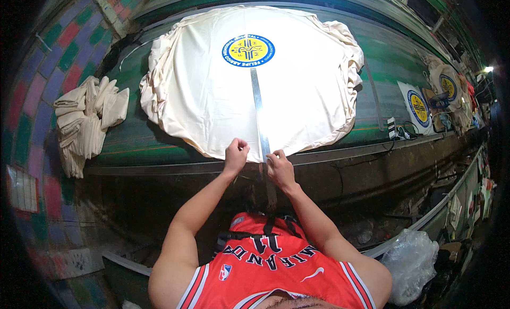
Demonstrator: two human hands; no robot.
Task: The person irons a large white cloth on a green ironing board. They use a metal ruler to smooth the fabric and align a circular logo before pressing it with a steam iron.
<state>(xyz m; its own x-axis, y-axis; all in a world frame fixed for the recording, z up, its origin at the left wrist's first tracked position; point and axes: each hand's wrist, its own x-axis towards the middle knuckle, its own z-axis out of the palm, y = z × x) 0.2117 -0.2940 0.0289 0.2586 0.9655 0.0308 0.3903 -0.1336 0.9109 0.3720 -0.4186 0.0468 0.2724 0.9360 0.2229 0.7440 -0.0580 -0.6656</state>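
Observation:
Cream fabric (195, 97) lies spread on the green table, its sides bunched into folds. A round blue-and-yellow printed emblem (248, 50) bearing writing sits on its far half. From the emblem's lower edge a long metal ruler (258, 105) runs towards me, over the fabric's near edge. My right hand (281, 169) grips the near end of the ruler between thumb and fingers. Left of the ruler, my left hand (237, 155) is curled over the fabric's near edge, fingertips together. Whether something small is pinched there cannot be made out.
A stack of folded cream cloth (89, 121) hangs at the table's left end. On the right lie a sheet with a similar emblem (418, 108), a power strip (392, 128) and cords. The table's front rail (318, 159) runs before me. Clear plastic wrapping (412, 265) lies at lower right.

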